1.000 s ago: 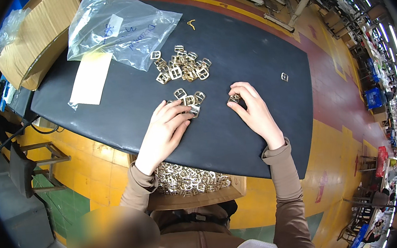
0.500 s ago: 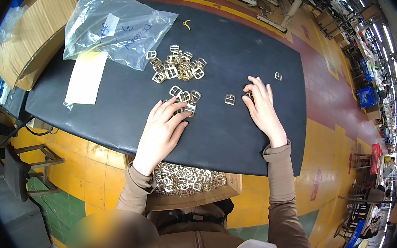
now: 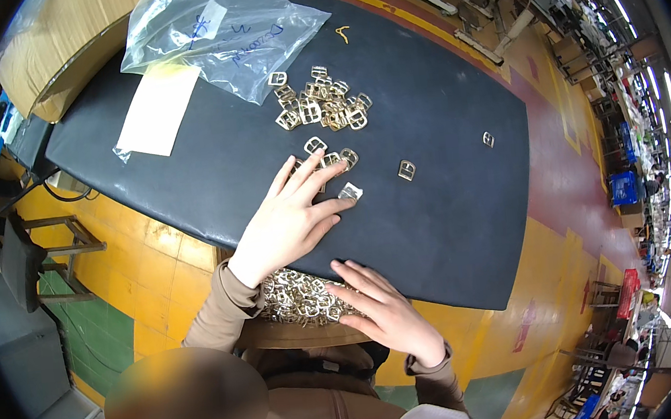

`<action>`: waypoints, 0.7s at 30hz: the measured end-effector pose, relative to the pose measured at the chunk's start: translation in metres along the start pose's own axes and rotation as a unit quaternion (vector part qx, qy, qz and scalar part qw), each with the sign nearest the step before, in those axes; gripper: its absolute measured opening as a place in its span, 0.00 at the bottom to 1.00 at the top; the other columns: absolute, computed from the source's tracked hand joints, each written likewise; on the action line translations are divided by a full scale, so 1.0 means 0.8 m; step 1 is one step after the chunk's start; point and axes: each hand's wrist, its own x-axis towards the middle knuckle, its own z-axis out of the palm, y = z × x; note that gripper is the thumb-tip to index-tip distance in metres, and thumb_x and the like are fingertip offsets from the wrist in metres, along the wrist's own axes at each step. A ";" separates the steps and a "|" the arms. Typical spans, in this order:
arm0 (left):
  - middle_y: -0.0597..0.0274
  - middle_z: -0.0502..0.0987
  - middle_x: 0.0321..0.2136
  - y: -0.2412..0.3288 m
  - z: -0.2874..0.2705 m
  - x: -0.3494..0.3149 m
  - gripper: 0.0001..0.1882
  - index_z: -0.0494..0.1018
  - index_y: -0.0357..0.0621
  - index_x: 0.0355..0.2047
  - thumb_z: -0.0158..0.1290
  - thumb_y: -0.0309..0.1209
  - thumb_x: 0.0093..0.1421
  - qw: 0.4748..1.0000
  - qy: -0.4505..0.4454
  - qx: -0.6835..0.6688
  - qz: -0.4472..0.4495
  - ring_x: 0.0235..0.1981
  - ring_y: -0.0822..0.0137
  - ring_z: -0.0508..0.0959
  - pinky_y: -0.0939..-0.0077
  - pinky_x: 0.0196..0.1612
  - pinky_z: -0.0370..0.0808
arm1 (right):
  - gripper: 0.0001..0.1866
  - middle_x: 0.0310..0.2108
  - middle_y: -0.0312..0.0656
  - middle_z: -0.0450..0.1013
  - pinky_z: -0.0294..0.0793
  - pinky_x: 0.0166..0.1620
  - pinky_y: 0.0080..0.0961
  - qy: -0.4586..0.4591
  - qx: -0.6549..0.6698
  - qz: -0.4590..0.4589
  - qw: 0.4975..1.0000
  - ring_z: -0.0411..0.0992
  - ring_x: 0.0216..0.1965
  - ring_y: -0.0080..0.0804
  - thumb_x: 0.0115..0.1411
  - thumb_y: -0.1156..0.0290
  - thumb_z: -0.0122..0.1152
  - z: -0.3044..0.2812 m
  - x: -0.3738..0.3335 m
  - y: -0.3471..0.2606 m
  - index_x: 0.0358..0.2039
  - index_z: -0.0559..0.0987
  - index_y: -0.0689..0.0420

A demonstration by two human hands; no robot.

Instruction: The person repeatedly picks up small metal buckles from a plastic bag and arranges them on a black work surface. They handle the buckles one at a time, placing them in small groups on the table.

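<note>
Brass-coloured buckles (image 3: 324, 105) are lying heaped on the dark mat (image 3: 450, 223), beside the clear bag (image 3: 213, 31). Left hand (image 3: 292, 222) is pressing, fingers spread, over a few nearer buckles; right hand (image 3: 381, 310) is hovering open-fingered at the mat's near edge, above a tray of buckles (image 3: 300, 302).

Dark table mat (image 3: 450, 223), metal buckles (image 3: 324, 107) heaped upper centre, clear plastic bag (image 3: 214, 35) and white paper (image 3: 158, 110) upper left

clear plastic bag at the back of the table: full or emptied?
Looks emptied. The clear plastic bag lies slack and crumpled on the dark table; no buckles show through it, and a loose buckle pile sits just beside it.
</note>
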 end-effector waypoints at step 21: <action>0.56 0.77 0.60 -0.016 0.012 -0.009 0.10 0.83 0.48 0.47 0.60 0.27 0.65 0.963 0.240 0.006 -0.122 0.67 0.47 0.71 0.50 0.71 0.64 | 0.29 0.71 0.41 0.68 0.66 0.71 0.45 0.044 -0.130 -0.055 0.989 0.65 0.72 0.45 0.68 0.60 0.66 0.008 0.038 0.013 0.68 0.75 0.53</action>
